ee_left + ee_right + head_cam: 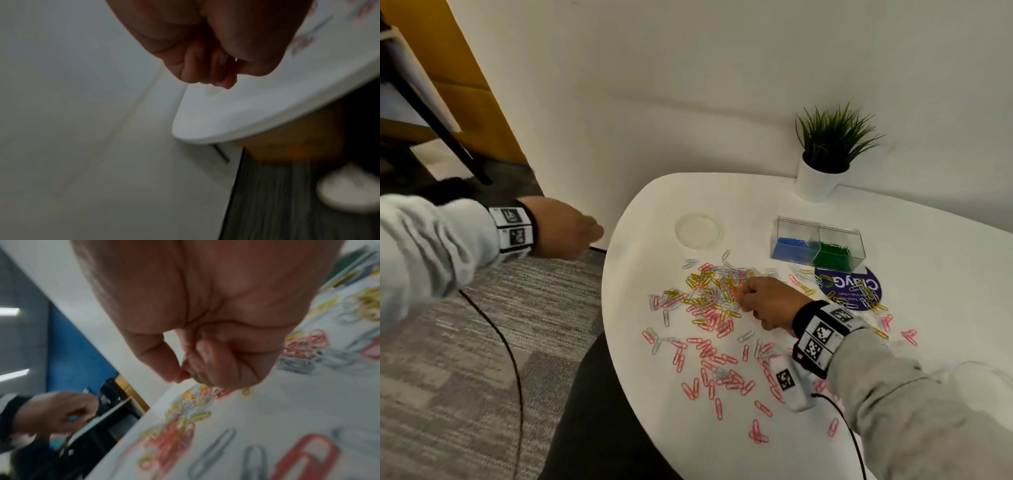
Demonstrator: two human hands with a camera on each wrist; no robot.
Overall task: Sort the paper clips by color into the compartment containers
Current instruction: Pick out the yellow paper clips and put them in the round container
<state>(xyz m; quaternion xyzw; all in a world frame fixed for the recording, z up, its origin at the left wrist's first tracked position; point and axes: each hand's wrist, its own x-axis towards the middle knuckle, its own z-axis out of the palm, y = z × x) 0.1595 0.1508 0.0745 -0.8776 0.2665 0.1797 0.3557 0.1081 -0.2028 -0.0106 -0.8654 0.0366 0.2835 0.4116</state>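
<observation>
Nearest to the person, pink clips (709,363) lie scattered flat on the white desk (928,240), and they point in many directions. A little farther, the right hand (765,301) rests on the desk at the right edge of the mixed pile (709,291) of yellow, pink and clear clips. Its fingers are curled tight against the thumb, as the right wrist view shows, and it seems to pinch something small. I cannot tell surely if a clip is between them.

The left hand (565,228) hangs off the desk, over the carpet (482,342), well apart from the pile. Its fingers are curled in, and the left wrist view shows nothing clearly held.

Farther back and to the right of the right hand stands the clear box (818,245), with blue clips in its left compartment and green clips in its right one. A round lid (698,230) lies behind the pile, and a potted plant (825,157) stands at the wall.

The right hand is much nearer to the pile and the box, so I judge it is the hand for the next pick.
</observation>
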